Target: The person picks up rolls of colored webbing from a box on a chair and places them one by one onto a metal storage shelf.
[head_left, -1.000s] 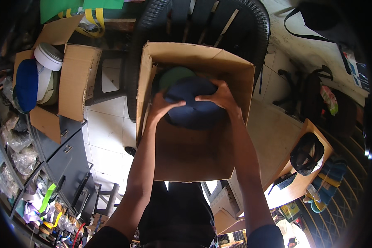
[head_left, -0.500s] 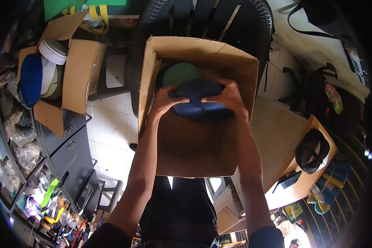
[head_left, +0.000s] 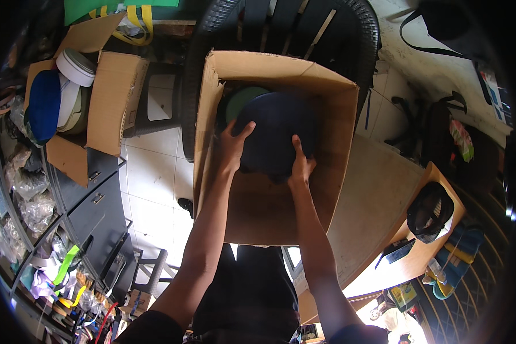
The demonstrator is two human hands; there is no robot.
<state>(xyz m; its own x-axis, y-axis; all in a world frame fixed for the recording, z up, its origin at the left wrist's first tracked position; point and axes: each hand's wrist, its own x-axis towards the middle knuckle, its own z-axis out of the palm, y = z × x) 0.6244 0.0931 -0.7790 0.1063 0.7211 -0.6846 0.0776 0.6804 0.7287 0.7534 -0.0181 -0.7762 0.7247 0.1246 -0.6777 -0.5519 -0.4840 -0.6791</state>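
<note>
A black slatted plastic chair (head_left: 368, 26) with woven-pattern rim stands behind a deep, open brown cardboard box (head_left: 264, 221), while a smaller brown cardboard carton (head_left: 110, 106) at the left carries dark printing too small to read. Inside the box is a round, flat, dark navy disc (head_left: 276, 123), matt and smooth in look, which partly covers a dull green round disc (head_left: 239, 104). The left hand (head_left: 233, 147) grips the dark navy disc at its left edge and the right hand (head_left: 301, 164) at its lower right edge, thumbs above, other fingers mostly hidden.

Dim box (head_left: 264, 221); glare lower right; edges curved, dark.
</note>
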